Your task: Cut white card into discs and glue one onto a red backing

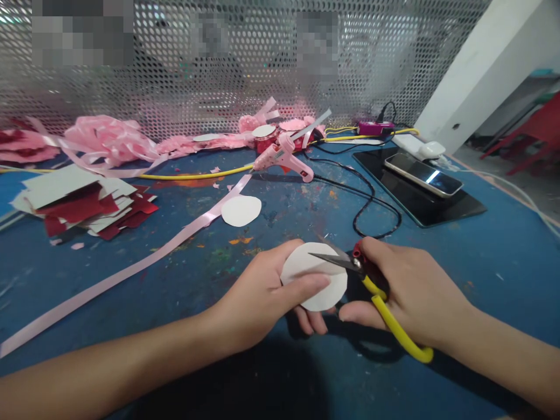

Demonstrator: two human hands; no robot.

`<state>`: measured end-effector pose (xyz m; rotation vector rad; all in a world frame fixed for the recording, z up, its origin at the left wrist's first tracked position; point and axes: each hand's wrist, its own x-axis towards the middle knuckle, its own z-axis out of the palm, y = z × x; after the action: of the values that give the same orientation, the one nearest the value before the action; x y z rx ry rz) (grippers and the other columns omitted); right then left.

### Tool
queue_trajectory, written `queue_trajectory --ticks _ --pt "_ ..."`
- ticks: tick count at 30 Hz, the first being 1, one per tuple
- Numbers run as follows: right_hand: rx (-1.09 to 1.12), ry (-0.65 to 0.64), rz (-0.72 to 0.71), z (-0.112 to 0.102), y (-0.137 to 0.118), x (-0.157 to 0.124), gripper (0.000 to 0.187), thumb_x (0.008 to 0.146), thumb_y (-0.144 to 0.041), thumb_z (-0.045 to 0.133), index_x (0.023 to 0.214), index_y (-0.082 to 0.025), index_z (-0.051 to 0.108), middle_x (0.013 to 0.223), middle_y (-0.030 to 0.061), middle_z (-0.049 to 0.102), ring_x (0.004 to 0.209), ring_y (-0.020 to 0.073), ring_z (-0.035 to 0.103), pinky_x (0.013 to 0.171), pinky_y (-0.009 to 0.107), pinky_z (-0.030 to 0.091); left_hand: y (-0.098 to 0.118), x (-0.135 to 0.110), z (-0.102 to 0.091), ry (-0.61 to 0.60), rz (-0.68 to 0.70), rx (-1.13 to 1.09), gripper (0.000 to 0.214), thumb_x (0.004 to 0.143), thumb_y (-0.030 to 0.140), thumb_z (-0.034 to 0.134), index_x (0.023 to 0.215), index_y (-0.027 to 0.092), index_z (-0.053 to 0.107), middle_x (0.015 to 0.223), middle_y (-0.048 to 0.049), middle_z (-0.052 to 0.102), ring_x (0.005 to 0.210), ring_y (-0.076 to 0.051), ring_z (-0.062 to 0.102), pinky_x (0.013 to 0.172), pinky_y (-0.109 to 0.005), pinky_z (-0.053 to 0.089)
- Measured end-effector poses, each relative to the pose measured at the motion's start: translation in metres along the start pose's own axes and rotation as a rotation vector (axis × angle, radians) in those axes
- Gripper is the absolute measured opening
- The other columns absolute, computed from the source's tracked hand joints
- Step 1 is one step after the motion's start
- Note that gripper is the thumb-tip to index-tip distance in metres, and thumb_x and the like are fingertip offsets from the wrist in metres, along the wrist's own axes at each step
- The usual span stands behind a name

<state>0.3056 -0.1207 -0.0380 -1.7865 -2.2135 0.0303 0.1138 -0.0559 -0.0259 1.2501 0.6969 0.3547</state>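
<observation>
Between the thumb and fingers of my left hand [271, 283] is a round white paper disc [312, 294], held over the front middle of the table. My right hand [415, 286] grips a pair of scissors [394, 324] with yellow and red covered handles. Their dark blades lie across the upper right part of the disc, pointing left; whether they are cutting into it I cannot tell. Another white disc [241, 210] rests on the table beyond my left hand, beside a long pink ribbon [153, 256].
A pink glue gun [284, 158] with a black cord lies at the back. Left is a pile of red and white paper pieces [83, 201], with bunched pink ribbon [107, 140] behind. A phone [422, 175] sits on a black tablet [437, 213] at right. A perforated metal screen [245, 64] borders the table.
</observation>
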Motion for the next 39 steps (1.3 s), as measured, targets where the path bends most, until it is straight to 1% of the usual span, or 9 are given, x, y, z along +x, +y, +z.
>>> queue_trajectory --ticks 5,9,13,16,19,23,28,35,39 --pt "-0.067 0.090 0.008 0.000 0.001 -0.001 0.053 0.077 -0.074 0.034 0.065 -0.023 0.035 0.045 -0.0024 0.046 0.037 0.0140 0.045 0.044 0.026 0.017 0.001 0.000 0.001 0.048 0.049 -0.031 0.022 0.077 0.029 0.064 0.089 0.013 0.057 0.055 0.0002 0.064 0.041 -0.009 0.057 0.039 -0.016 0.044" --pt "-0.084 0.107 0.014 -0.001 0.002 -0.001 0.055 0.075 -0.076 0.033 0.064 -0.023 0.035 0.043 -0.0040 0.042 0.035 0.0132 0.041 0.044 0.026 0.017 0.001 -0.001 -0.001 0.098 0.070 0.016 0.020 0.077 0.030 0.064 0.082 0.011 0.062 0.051 0.0000 0.062 0.035 -0.006 0.049 0.034 -0.013 0.035" --pt "-0.001 0.069 -0.003 -0.002 0.000 0.000 0.059 0.070 -0.081 0.034 0.069 -0.022 0.038 0.051 -0.0024 0.047 0.041 0.0135 0.043 0.044 0.025 0.022 -0.001 -0.001 0.000 0.077 0.039 0.040 0.019 0.076 0.030 0.064 0.076 0.011 0.065 0.049 -0.0006 0.062 0.035 -0.005 0.047 0.035 -0.013 0.033" --pt "0.063 0.041 -0.024 -0.002 -0.002 0.001 0.060 0.071 -0.081 0.031 0.072 -0.021 0.039 0.059 -0.0001 0.050 0.046 0.0139 0.044 0.046 0.025 0.025 -0.002 -0.002 0.002 0.057 0.011 0.022 0.020 0.073 0.031 0.067 0.072 0.011 0.065 0.048 -0.0015 0.063 0.035 -0.006 0.047 0.035 -0.014 0.033" --pt "0.061 0.029 -0.035 -0.002 -0.003 0.000 0.058 0.073 -0.080 0.030 0.071 -0.022 0.038 0.056 -0.0011 0.049 0.043 0.0134 0.043 0.044 0.025 0.024 -0.001 -0.002 0.002 0.046 0.003 0.017 0.019 0.074 0.030 0.065 0.073 0.011 0.066 0.048 -0.0014 0.063 0.035 -0.006 0.047 0.036 -0.014 0.033" --pt "0.021 0.055 -0.036 -0.002 -0.003 -0.001 0.052 0.077 -0.074 0.032 0.067 -0.023 0.034 0.048 -0.0034 0.044 0.039 0.0133 0.042 0.042 0.025 0.020 0.000 -0.003 0.001 0.026 0.012 0.041 0.022 0.077 0.029 0.063 0.063 0.011 0.064 0.050 -0.0022 0.064 0.036 -0.005 0.047 0.036 -0.014 0.035" --pt "-0.007 0.095 -0.021 -0.001 -0.002 -0.002 0.051 0.079 -0.072 0.033 0.063 -0.023 0.033 0.041 -0.0050 0.039 0.034 0.0123 0.040 0.042 0.025 0.017 0.001 -0.003 0.000 0.048 0.003 0.043 0.024 0.075 0.034 0.065 0.066 0.011 0.064 0.049 -0.0023 0.064 0.035 -0.006 0.047 0.035 -0.014 0.034" --pt "-0.020 0.036 -0.051 -0.004 0.001 0.001 0.057 0.070 -0.079 0.037 0.070 -0.022 0.038 0.056 -0.0005 0.051 0.044 0.0141 0.045 0.045 0.025 0.023 0.003 -0.002 -0.009 -0.043 -0.079 0.204 0.027 0.078 0.035 0.062 0.090 0.012 0.068 0.044 0.0009 0.059 0.034 -0.006 0.044 0.034 -0.014 0.031" --pt "-0.031 -0.003 -0.089 -0.003 0.002 0.001 0.056 0.073 -0.077 0.035 0.071 -0.022 0.038 0.058 0.0003 0.052 0.045 0.0147 0.047 0.046 0.025 0.023 0.006 -0.002 -0.013 -0.057 -0.132 0.296 0.026 0.078 0.036 0.061 0.088 0.013 0.068 0.042 0.0027 0.057 0.033 -0.005 0.041 0.033 -0.013 0.028"
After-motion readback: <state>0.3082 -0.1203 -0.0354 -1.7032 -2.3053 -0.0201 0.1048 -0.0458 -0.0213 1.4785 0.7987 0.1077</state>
